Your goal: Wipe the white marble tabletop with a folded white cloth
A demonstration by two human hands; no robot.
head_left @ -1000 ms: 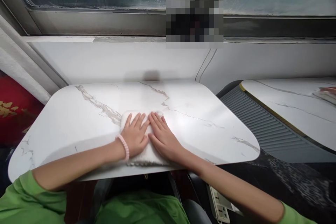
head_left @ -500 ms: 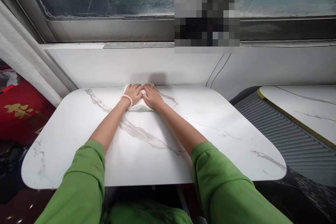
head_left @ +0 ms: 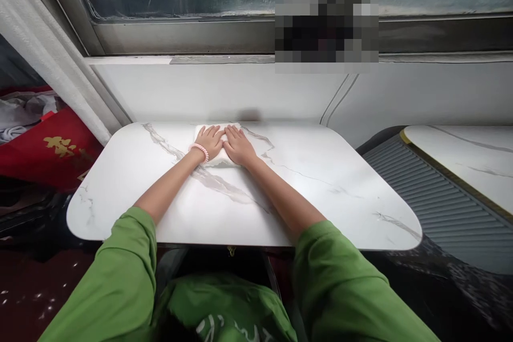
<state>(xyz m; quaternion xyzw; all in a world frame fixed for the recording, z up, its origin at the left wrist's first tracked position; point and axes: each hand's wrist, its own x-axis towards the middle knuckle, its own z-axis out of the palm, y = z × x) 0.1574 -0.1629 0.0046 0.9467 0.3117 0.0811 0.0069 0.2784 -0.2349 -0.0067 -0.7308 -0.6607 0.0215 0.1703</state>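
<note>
Both of my hands lie flat on a folded white cloth (head_left: pixel 225 160) at the far side of a white marble-patterned table (head_left: pixel 340 187). My left hand (head_left: pixel 210 140), with a pink coiled band at the wrist, presses on the cloth's left part, fingers stretched out. Beside it, my right hand (head_left: pixel 239 146) rests on the cloth's right part, fingers extended and pointing to the wall. The two thumbs nearly meet in the middle. Much of the cloth is covered by the palms; its near edge shows below them.
Behind the table runs a white wall panel (head_left: pixel 248 91) under a window. A pale curtain (head_left: pixel 52 48) and a red bag (head_left: pixel 60 149) with gold print are at the left. On the right, a grey ribbed panel (head_left: pixel 433 197) borders another marble-patterned top (head_left: pixel 468 149).
The cloth and both hands have slid slightly back from the wall side, staying together. My head view has shifted, so more of my green shirt shows below the table.
</note>
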